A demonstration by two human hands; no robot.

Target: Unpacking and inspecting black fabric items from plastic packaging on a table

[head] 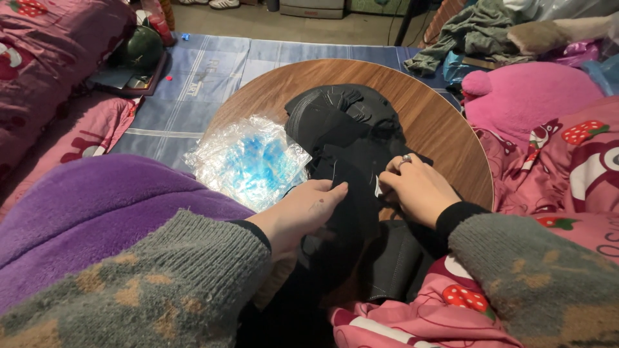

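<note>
A black fabric wrap with straps [342, 129] lies across a round wooden table [438, 122] and drapes down toward my lap. My left hand [300, 212] pinches a fold of the black fabric at its near part, thumb and fingers closed on it. My right hand [416, 187], with a ring on one finger, grips the same fabric just to the right, next to a small white tag. A clear plastic pack with blue gel [248, 161] rests on the table's left side, beside my left hand but apart from it.
A purple blanket [84, 206] covers my left side. Pink strawberry-print bedding [567, 161] lies on the right, with a pink cushion [522, 96] behind it. A blue striped mat [206, 71] lies beyond the table, with a dark green round object [138, 48] and piled clothes [477, 32] further back.
</note>
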